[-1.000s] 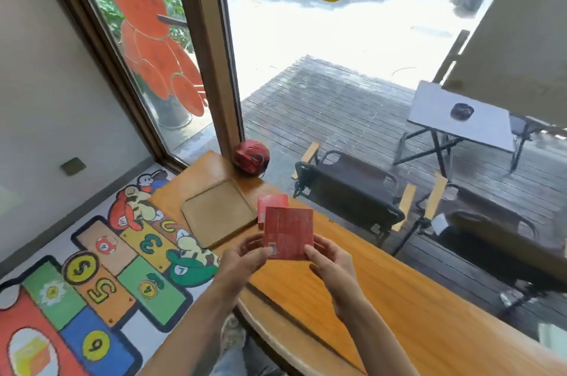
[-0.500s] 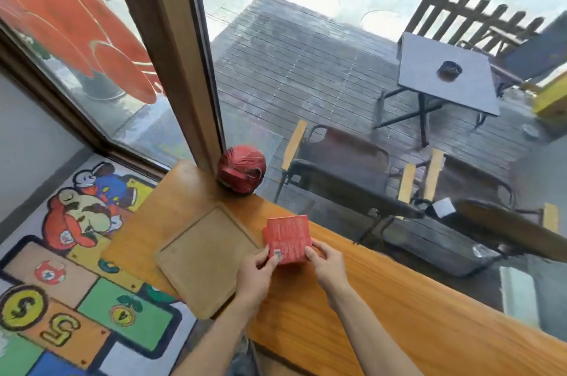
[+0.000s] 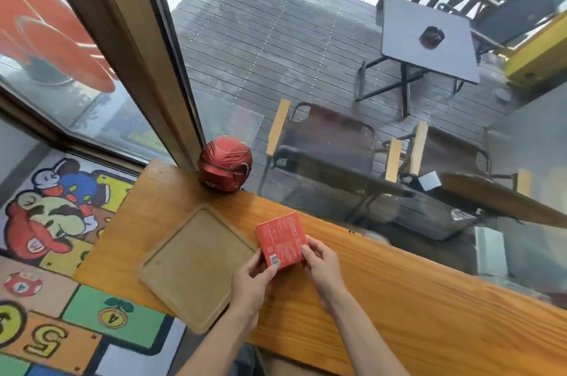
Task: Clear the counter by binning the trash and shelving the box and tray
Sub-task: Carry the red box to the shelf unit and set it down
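A flat red box (image 3: pixel 280 239) with white print and a barcode is held between both hands, low over the wooden counter (image 3: pixel 399 308). My left hand (image 3: pixel 250 283) pinches its near left corner; my right hand (image 3: pixel 322 263) grips its right edge. A square wooden tray (image 3: pixel 193 265) lies empty on the counter just left of the box. A crumpled red ball-shaped object (image 3: pixel 225 163) sits at the counter's far edge against the window frame.
A large window pane runs along the counter's far side, with a wooden frame post (image 3: pixel 122 47) at the left. A colourful cartoon number mat (image 3: pixel 55 283) covers the floor to the left. Outside are folding chairs and a grey table (image 3: pixel 426 38).
The box has come down from chest height to just above the counter beside the tray, still in both hands. The view has tilted down and closer to the counter.
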